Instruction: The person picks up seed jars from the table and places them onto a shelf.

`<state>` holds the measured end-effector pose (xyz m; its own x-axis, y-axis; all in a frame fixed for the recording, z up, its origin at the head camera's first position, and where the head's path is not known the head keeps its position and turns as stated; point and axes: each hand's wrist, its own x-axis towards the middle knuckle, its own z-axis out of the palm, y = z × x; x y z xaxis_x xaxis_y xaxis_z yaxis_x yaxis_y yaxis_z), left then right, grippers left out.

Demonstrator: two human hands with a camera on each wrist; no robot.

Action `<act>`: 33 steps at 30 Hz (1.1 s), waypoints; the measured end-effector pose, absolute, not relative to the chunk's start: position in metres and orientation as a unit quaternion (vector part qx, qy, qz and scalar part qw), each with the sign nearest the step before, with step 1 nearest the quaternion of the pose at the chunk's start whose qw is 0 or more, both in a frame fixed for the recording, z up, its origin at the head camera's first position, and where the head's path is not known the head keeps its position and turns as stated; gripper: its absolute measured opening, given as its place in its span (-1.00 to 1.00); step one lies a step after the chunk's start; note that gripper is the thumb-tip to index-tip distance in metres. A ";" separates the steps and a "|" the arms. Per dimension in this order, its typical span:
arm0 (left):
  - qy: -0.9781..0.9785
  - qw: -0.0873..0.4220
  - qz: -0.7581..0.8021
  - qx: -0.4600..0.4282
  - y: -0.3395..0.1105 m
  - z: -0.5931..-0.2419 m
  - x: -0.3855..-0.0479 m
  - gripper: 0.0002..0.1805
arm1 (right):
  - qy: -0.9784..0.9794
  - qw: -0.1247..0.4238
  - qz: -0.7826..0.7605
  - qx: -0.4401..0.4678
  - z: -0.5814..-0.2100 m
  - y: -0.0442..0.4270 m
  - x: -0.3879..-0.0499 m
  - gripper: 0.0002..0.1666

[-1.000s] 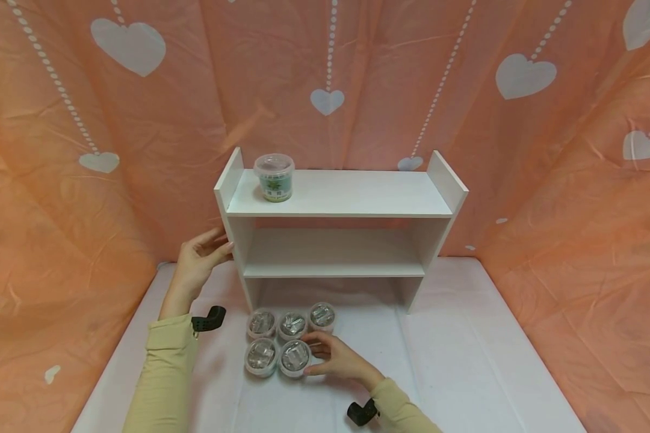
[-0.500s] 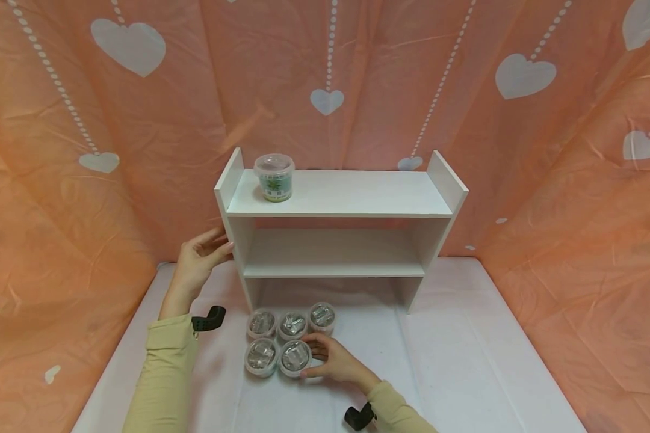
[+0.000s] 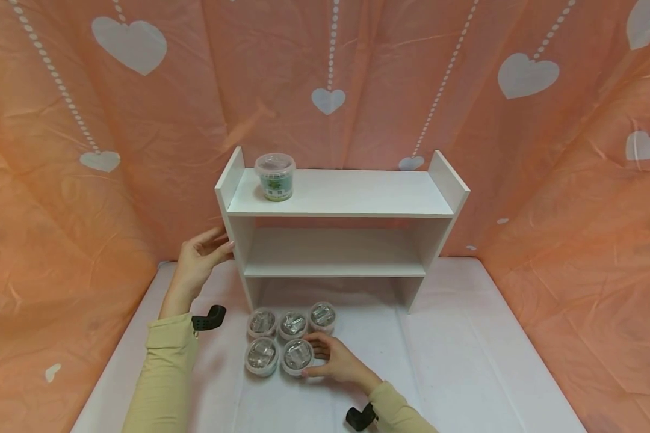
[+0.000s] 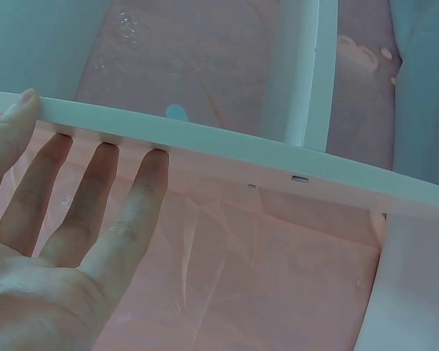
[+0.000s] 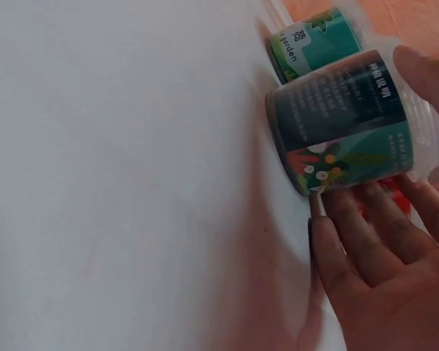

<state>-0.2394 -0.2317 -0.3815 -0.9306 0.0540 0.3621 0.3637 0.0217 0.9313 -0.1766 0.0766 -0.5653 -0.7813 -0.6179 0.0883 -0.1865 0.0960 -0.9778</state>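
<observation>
My left hand (image 3: 197, 258) rests against the left side of a white shelf unit (image 3: 341, 192). In the left wrist view its fairly straight fingers touch the outer face of the side panel (image 4: 234, 150), and the thumb lies at the front edge. Lower down, my right hand (image 3: 340, 361) holds a clear-lidded plastic tub (image 3: 297, 356) between thumb and fingers. The right wrist view shows this tub's dark and green printed label (image 5: 336, 121), with its base close to the cloth; whether it touches is unclear. Several similar tubs (image 3: 261, 356) with silvery contents under their lids stand beside it.
Another tub (image 3: 275, 183) with a green label stands at the left end of the top shelf. Below it are a middle shelf (image 3: 333, 252) and a white-covered table (image 3: 466, 337). An orange curtain (image 3: 184, 108) with white hearts surrounds the back and sides.
The tub in my right hand has shifted very slightly right, away from its left neighbour. My left hand stays at the shelf's side.
</observation>
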 end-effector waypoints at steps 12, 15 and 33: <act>-0.716 0.112 -0.674 -0.147 -0.231 -0.381 -0.239 -0.42 | 0.727 0.175 -0.617 -0.246 -0.566 0.087 -0.175 -0.31; -0.717 0.112 -0.673 -0.145 -0.231 -0.380 -0.238 -0.41 | 0.719 0.178 -0.625 -0.247 -0.555 0.088 -0.172 -0.32; -0.721 0.108 -0.673 -0.128 -0.231 -0.379 -0.238 -0.39 | 0.728 0.168 -0.613 -0.256 -0.552 0.100 -0.170 -0.29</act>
<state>-0.2383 -0.2309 -0.3790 -0.9441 0.0395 0.3273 0.3292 0.0619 0.9422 -0.1696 0.0997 -0.5520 -0.8121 -0.5794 0.0698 -0.1674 0.1167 -0.9790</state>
